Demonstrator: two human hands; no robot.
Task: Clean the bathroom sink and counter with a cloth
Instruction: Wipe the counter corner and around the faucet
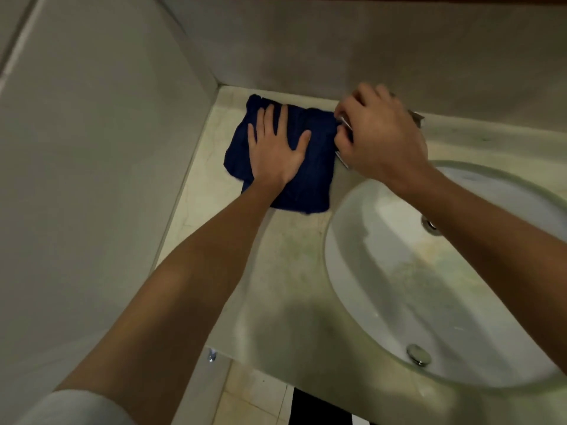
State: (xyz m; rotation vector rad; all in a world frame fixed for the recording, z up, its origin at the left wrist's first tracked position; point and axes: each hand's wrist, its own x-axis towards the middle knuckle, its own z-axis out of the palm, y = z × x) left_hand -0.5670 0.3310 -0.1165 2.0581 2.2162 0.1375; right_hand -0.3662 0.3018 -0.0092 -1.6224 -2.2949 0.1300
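Note:
A dark blue cloth lies spread on the pale marble counter in the back left corner. My left hand presses flat on it with fingers straight and spread. Just right of the cloth, my right hand has its fingers curled round a small flat item with thin metallic edges; most of that item is hidden under the hand. The white oval sink sits to the right, with its drain near the front.
Grey walls close off the counter's left and back sides. An overflow hole shows on the sink's far wall beside my right forearm. The counter's front edge drops to a tiled floor.

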